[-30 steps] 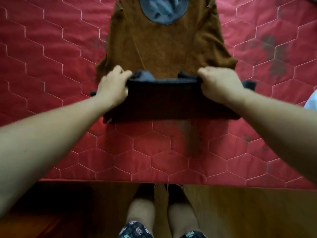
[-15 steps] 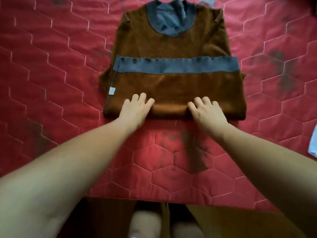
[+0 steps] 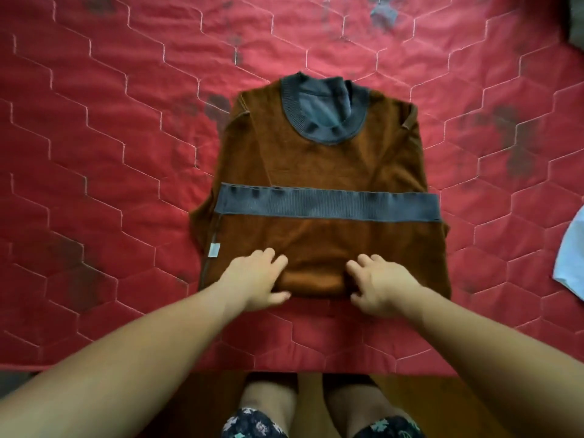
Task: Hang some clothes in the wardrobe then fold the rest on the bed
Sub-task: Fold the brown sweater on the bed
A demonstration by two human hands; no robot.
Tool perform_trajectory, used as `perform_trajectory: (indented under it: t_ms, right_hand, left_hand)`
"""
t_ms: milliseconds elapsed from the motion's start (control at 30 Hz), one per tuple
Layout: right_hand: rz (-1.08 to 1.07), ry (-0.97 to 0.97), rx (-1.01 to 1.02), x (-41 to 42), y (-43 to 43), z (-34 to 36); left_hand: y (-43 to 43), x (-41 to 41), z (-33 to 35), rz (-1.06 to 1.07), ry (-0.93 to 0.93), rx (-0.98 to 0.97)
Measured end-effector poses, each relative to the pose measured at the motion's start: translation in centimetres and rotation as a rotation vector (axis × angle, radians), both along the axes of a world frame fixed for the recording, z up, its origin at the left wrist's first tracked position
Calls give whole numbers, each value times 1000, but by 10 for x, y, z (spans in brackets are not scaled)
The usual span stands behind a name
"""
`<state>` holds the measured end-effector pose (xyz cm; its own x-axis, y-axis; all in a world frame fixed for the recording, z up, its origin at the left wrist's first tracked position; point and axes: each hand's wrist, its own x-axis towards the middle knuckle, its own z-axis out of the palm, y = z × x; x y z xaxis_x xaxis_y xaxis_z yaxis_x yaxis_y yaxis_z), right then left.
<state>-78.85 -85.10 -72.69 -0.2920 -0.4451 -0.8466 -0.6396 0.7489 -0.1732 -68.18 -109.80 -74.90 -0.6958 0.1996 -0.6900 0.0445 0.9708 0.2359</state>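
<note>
Brown knit sweater with grey collar (image 3: 316, 162) is lying flat on red quilted bedspread (image 3: 110, 153), long axis near-far, collar pointing far. Left hand (image 3: 252, 282) and right hand (image 3: 382, 286) are pinching its near folded edge.

A home bedroom, shown by a bed with a red hexagon-stitched quilted cover (image 3: 94, 153), a brown wooden floor (image 3: 309, 403) below its edge, and a brown knitted sweater with grey trim (image 3: 316, 165) laid flat.

Seemingly knitted sweater (image 3: 319, 172), quilted bedspread (image 3: 126, 153)

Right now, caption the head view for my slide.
Left hand and right hand grip the folded brown knit sweater on the red quilted bedspread.
</note>
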Motion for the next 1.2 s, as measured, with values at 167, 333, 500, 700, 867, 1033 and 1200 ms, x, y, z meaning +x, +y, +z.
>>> perform_trajectory:
  t_ms: [167, 333, 500, 700, 867, 1033, 1200]
  right_hand:
    - [-126, 530, -264, -71, -19, -14]
    - [-24, 358, -42, -130, -38, -25]
    - [21, 307, -97, -126, -33, -21]
    - [-133, 261, -254, -128, 2, -8]
    - [14, 484, -388, -160, -6, 3]
    - [35, 593, -447, -229, -35, 12]
    - [10, 721, -410, -296, -72, -7]
  left_hand:
    - [-30, -85, -11, 96, 422, -135]
    - [-36, -152, -19, 156, 96, -63]
    - [-37, -145, -14, 17, 72, -134]
    - [-61, -122, 2, 153, 32, 95]
    - [-79, -146, 14, 129, 283, 45]
    - [-110, -208, 23, 94, 475, -55]
    - [-136, -275, 8, 140, 513, -231]
